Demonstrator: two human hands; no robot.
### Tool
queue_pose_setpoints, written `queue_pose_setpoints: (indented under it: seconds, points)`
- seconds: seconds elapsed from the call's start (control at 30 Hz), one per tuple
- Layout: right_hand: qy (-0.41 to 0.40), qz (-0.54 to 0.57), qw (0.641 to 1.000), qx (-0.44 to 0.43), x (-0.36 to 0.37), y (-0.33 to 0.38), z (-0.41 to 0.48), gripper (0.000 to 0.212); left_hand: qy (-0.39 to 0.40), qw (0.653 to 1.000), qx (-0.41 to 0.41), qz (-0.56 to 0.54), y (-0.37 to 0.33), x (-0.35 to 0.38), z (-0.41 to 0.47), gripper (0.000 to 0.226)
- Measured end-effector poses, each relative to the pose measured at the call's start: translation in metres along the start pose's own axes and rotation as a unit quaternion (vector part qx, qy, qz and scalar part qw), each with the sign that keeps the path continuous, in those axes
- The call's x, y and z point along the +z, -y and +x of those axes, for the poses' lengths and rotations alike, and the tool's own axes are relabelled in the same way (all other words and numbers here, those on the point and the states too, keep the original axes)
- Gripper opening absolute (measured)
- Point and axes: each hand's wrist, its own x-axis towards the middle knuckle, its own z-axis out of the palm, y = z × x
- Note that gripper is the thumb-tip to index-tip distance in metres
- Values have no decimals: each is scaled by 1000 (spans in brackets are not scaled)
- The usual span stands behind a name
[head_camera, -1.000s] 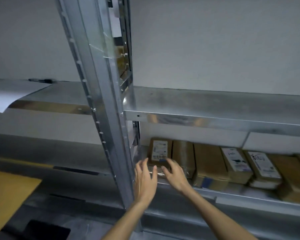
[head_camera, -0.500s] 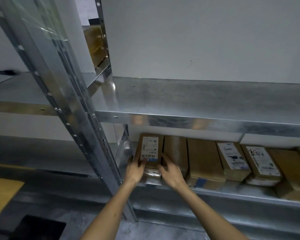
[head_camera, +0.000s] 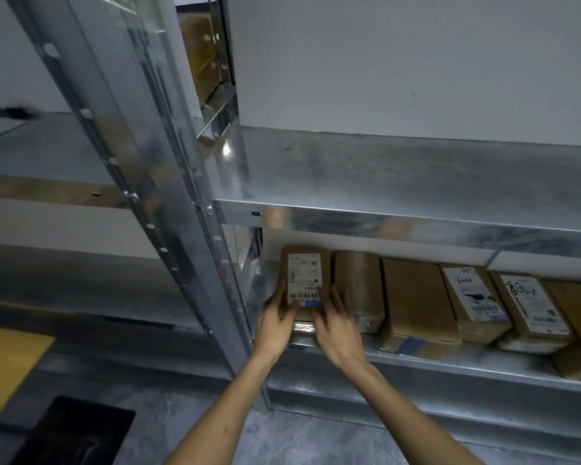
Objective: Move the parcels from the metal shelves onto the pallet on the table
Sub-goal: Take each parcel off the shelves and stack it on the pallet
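A brown cardboard parcel with a white barcode label [head_camera: 304, 273] lies at the left end of the lower metal shelf [head_camera: 416, 362], on top of another taped parcel. My left hand [head_camera: 277, 317] holds its left front corner, thumb on the label. My right hand [head_camera: 336, 322] grips its right front edge, fingers reaching between it and the tape-wrapped parcel [head_camera: 358, 290] beside it. Further right stand a plain brown parcel [head_camera: 416, 303] and two labelled parcels [head_camera: 473, 300], [head_camera: 530, 307]. The pallet is not in view.
A galvanised upright post [head_camera: 168, 196] rises just left of my hands. The upper shelf [head_camera: 399, 182] overhangs the parcels. A yellow-brown flat surface [head_camera: 7, 367] and a black mat [head_camera: 78, 431] lie at lower left on the grey floor.
Both hands have come forward from the shelf edge and closed on the labelled parcel's two sides. The view has moved closer to the shelf.
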Motion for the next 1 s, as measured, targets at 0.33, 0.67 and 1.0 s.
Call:
queue_pose_setpoints:
  seconds: [0.33,0.67,1.0]
  points:
    - [-90,-19,996,1,20,5,-40,47,-47,997,-55,-14,17,10,-43,56]
    - [-113,222,968,26,28,5,-137,41,-82,994,-55,-39,14,13,-151,52]
    - [-43,270,962,-32,29,48,-239,41,-170,980,-49,-92,1,-38,-283,47]
